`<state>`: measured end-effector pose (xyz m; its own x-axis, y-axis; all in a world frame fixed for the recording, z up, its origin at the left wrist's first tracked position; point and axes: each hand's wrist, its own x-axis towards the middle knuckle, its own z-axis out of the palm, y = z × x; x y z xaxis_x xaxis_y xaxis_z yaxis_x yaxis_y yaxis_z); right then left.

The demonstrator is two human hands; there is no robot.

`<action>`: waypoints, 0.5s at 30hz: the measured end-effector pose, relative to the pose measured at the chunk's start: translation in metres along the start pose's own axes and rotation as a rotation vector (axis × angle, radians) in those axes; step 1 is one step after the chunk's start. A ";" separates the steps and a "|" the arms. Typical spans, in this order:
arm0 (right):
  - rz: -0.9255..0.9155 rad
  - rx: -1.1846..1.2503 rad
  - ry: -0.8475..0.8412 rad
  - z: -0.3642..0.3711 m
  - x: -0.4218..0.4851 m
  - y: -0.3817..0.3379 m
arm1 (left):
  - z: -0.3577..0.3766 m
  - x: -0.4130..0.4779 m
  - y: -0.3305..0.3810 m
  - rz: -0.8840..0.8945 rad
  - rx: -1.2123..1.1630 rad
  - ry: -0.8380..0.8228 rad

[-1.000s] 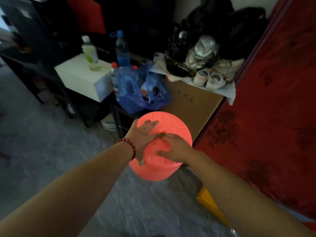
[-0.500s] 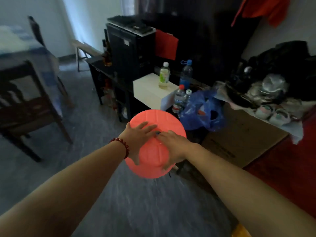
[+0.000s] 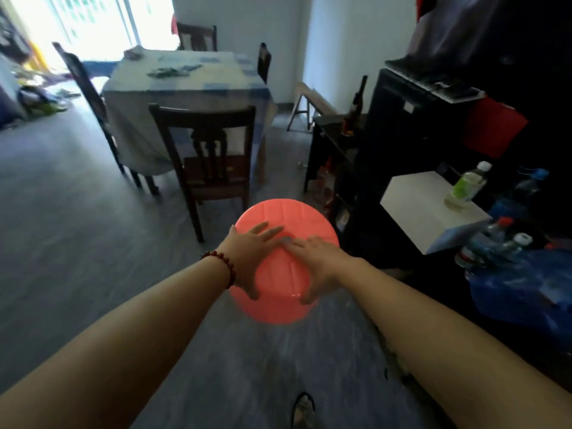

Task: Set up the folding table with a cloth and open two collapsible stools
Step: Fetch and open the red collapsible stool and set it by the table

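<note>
A: Okay, hands first, quick.
B: Left hand [image 3: 250, 258], bead bracelet at the wrist: fingers spread flat on the lid of the coral stool [image 3: 288, 218], thumb hooked down its near wall. Right hand [image 3: 315, 264] is the same, and the two sets of fingertips touch mid-lid. Both grip it.
A: Where's the stool?
B: Between the hands, apparently off the floor [image 3: 77, 243], near a dark chair [image 3: 210, 144]. Some wall shows under the lid. Can't tell if it's fully opened.
A: Progress?
B: Early to middle, I'd say. One stool is in hand and not set down, and no second stool is in view. A clothed table [image 3: 139, 134] stands beyond the chair, but I can't tell if it's the folding one.
A: Room to move?
B: Wide floor to the left and ahead. The right is tight: a dark cabinet [image 3: 334, 140] edge is just beside the stool, then a white box [image 3: 427, 212] and a blue bag [image 3: 526, 289]. A foot [image 3: 303, 413] is below.
A: Risk?
B: Clipping the cabinet corner or a chair leg.
</note>
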<state>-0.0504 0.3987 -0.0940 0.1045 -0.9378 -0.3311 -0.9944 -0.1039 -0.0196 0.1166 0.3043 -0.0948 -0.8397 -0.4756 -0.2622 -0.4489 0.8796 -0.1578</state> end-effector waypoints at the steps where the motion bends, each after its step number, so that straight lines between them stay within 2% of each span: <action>1: -0.035 -0.010 -0.006 -0.004 0.015 -0.007 | 0.005 -0.006 -0.013 -0.029 -0.012 -0.004; 7: -0.235 -0.092 0.012 -0.031 0.107 -0.026 | 0.023 -0.014 -0.084 -0.200 -0.080 -0.015; 15: -0.406 -0.162 0.037 -0.082 0.215 -0.001 | 0.014 0.028 -0.158 -0.380 -0.142 -0.028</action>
<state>-0.0257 0.1701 -0.0882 0.4901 -0.8210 -0.2928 -0.8574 -0.5146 0.0078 0.1687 0.1514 -0.0909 -0.5982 -0.7656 -0.2367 -0.7649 0.6336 -0.1162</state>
